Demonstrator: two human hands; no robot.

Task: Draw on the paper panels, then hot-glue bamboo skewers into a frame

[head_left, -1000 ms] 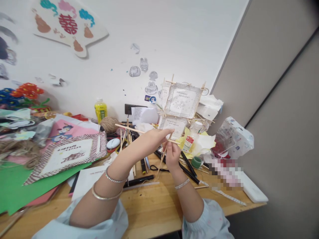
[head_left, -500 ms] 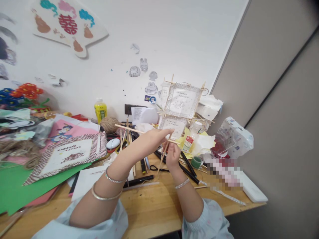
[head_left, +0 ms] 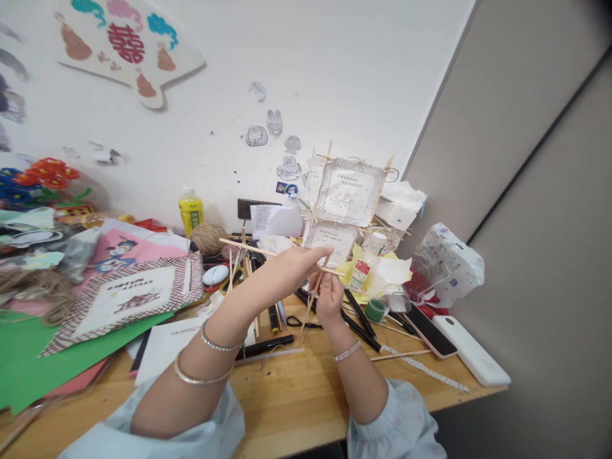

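Note:
Thin wooden sticks (head_left: 313, 298) cross each other and look joined into a frame in front of me. My left hand (head_left: 302, 262) reaches over the frame, closed around the crossing at its right side, with the thumb stretched along the top. My right hand (head_left: 331, 298) pinches the same crossing from below, its fingertips close to the left hand. One stick (head_left: 246, 246) sticks out to the left behind my left forearm, meeting an upright stick. What binds the crossing is hidden by my fingers.
Behind my hands stands a stick lantern (head_left: 350, 194) with paper panels. Black markers (head_left: 268, 346), a glue bottle (head_left: 360, 273), green tape (head_left: 376, 310) and a phone (head_left: 433, 330) lie around. To the left are a twine ball (head_left: 208, 239), a patterned panel (head_left: 138, 293) and green paper (head_left: 19, 363).
The view has shifted very slightly. Both hands keep nearly the same hold on the crossed sticks.

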